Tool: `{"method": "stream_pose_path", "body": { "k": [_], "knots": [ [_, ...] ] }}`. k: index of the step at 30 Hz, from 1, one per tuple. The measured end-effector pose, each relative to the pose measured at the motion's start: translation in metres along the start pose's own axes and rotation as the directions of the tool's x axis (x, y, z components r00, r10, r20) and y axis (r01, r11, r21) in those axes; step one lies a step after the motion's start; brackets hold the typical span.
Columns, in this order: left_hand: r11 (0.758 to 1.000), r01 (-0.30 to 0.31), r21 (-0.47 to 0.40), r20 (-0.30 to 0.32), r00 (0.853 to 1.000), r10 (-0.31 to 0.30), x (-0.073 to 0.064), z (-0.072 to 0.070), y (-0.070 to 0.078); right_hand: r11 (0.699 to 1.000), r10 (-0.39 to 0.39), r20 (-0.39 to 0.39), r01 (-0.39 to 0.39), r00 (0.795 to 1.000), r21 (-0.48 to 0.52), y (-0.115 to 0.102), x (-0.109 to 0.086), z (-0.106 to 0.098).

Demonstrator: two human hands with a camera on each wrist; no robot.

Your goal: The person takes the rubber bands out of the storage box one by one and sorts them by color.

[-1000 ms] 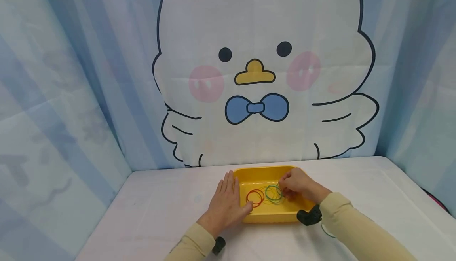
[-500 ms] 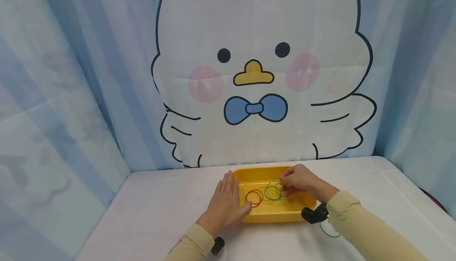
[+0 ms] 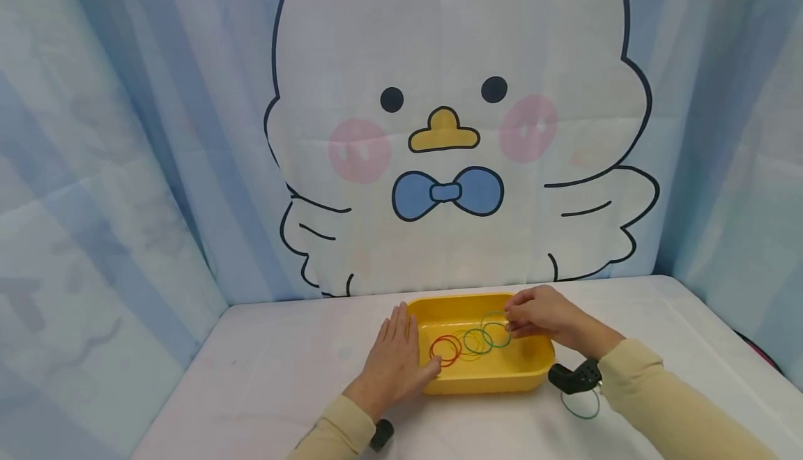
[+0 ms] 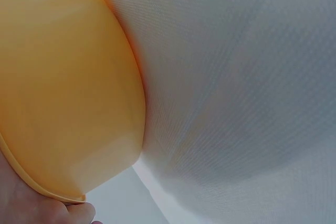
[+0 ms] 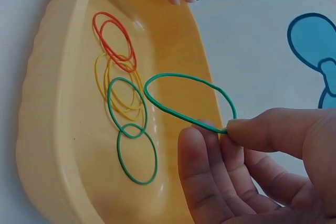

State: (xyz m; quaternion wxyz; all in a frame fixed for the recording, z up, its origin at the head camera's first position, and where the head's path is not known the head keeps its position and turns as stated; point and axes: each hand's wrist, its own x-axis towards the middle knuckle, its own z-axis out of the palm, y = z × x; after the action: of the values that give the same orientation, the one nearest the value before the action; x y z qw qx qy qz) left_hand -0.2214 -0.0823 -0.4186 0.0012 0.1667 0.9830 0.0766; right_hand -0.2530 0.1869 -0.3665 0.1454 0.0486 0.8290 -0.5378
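A yellow tray (image 3: 486, 383) stands on the table, with my left hand (image 3: 395, 366) at its left end. That hand's fingers are straight, and its thumb lies over the rim near the front corner. My right hand (image 3: 555, 319) pinches a green rubber band (image 5: 176, 74) between thumb and fingers, above the right part of the tray. On the tray floor lie red rubber bands (image 5: 124, 29), yellow rubber bands (image 5: 96, 72) and two overlapping green rubber bands (image 5: 156, 156). The left wrist view shows mainly the tray's outer wall (image 4: 79, 87) and part of the hand.
Another green rubber band (image 3: 580, 418) lies on the white tablecloth (image 3: 282, 362), right of the tray and near the right wrist camera (image 3: 574, 378). A curtain with a cartoon bird (image 3: 445, 251) hangs behind the table.
My right hand has risen and moved right, lifting a green rubber band off the others. The green bands left in the tray have shifted apart. My left hand stays at the tray's end.
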Motion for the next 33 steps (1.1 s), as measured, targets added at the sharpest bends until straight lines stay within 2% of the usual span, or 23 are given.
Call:
{"method": "stream_pose_path", "body": {
  "k": [15, 33],
  "knots": [
    [1.0, 0.01, -0.006, -0.003, 1.0, -0.01, -0.002, -0.001, 0.001, 0.997, -0.062, 0.042, 0.061, 0.997, 0.039, 0.004, -0.016, -0.023],
    [1.0, 0.021, -0.015, 0.002, 1.0, -0.021, 0.001, 0.0, 0.001, 0.989, -0.048, 0.103, 0.034, 0.994, 0.141, 0.029, -0.028, -0.052]
  ]
}}
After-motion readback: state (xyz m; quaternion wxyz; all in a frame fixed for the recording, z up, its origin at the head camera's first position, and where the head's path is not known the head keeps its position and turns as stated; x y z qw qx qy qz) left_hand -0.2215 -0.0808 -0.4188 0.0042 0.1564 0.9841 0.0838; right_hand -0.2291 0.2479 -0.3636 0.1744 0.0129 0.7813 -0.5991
